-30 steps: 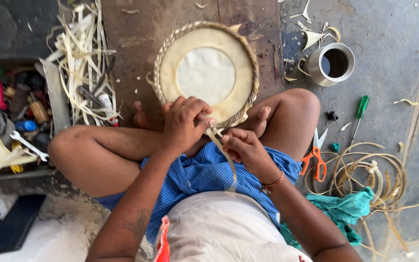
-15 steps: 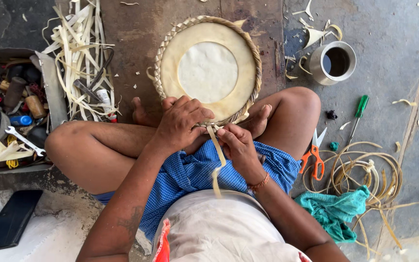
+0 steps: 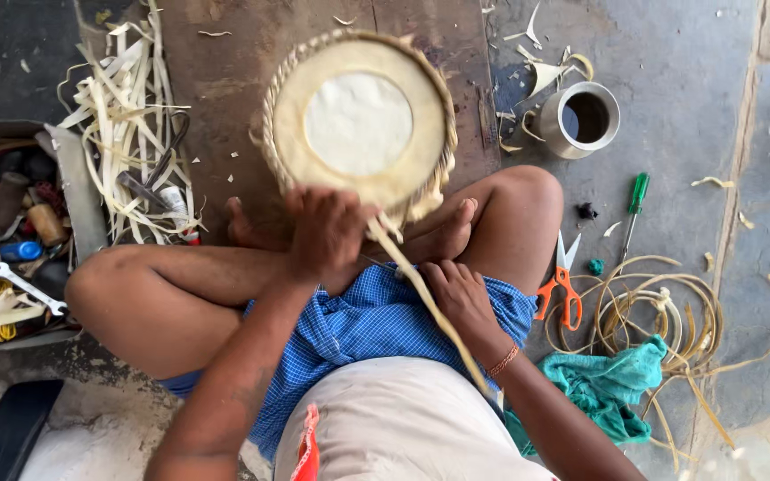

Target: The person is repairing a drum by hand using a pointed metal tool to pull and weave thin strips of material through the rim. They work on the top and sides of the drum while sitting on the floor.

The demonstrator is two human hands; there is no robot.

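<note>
A box [image 3: 46, 160] at the left is filled with tools. The round woven tray [image 3: 358, 120], tilted further than half a second ago, is gripped at its near rim by the left hand [image 3: 327, 233]. The cane strip [image 3: 430, 303] has been drawn longer through the closed right hand [image 3: 461, 298], suggesting a tightened stitch. A metal cup [image 3: 585, 118] holds dark liquid.

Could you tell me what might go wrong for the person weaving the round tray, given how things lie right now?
The long cane strip runs taut from the woven tray rim back past the right hand; a hard pull might snap it or loosen the rim binding. The left hand grips only the near edge, so the tray could tilt. The orange scissors lie beside the right knee, where a shifting leg might catch them.
</note>
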